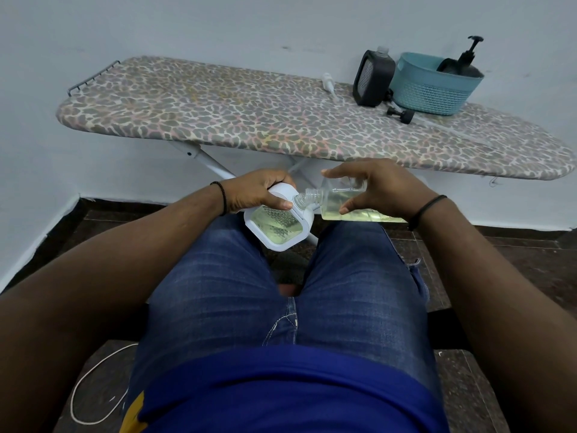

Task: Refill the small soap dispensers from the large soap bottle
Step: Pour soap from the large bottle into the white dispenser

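Nearest the camera are a blue shirt hem and the person's legs in blue jeans (281, 295), with a white cord (90, 379) looping on the dark floor to the left. Above the knees, the left hand (253, 192) grips the white soap dispenser (278, 223), fingers (274, 203) curled round its upper end; the dispenser is tilted, its clear window showing pale yellow liquid inside. Just right of those fingers, the right hand (384, 189) holds the clear soap bottle (349, 204) on its side, thumb under and fingers over it, yellowish soap pooled along its lower wall. The bottle's threaded neck touches the dispenser's open neck. Each wrist wears a dark band.

Beyond the hands stands an ironing board (249, 120) with a leopard-print cover, serving as the surface. Far to the right of the fingers on it stands a black dispenser (373, 79) with no pump fitted, touching a teal basket (431, 89) that holds another black dispenser with its pump (468, 57) on. A loose black pump (401, 114) lies in front of the basket, and a white pump (328, 84) lies left of the black dispenser
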